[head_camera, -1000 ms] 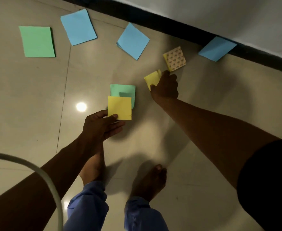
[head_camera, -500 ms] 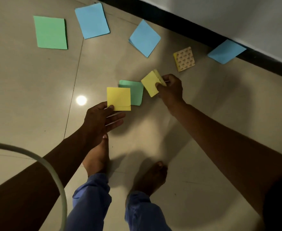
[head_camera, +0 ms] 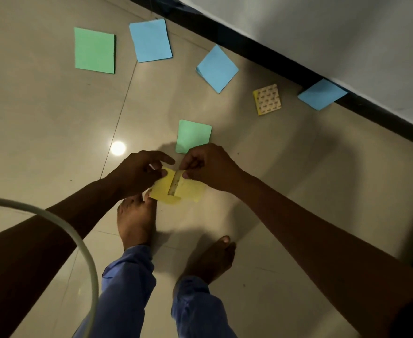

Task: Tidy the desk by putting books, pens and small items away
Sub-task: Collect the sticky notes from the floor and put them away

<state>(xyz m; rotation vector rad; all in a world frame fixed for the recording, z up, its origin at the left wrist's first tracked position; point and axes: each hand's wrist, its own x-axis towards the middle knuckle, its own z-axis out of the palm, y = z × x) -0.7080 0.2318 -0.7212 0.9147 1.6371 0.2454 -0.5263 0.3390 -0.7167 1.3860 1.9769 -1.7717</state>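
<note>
Both hands meet above the floor, left hand and right hand each pinching a yellow sticky-note pad; seemingly stacking them; the green pad lies just beyond, nearest the right.

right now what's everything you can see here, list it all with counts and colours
blue paper pads: 3, light blue, far floor; one, one, one against the skirting
green paper pads: 2, one far left, one just beyond the hands
patterned pad: 1, yellow edge, printed face, near the skirting
yellow pads: 2, held together in both hands
cable: 1, white, lower left
floor: beige tiles
skirting: black
left hand: gripping yellow pads
right hand: pinching yellow pads
feet: 2, bare, blue trouser legs
</note>
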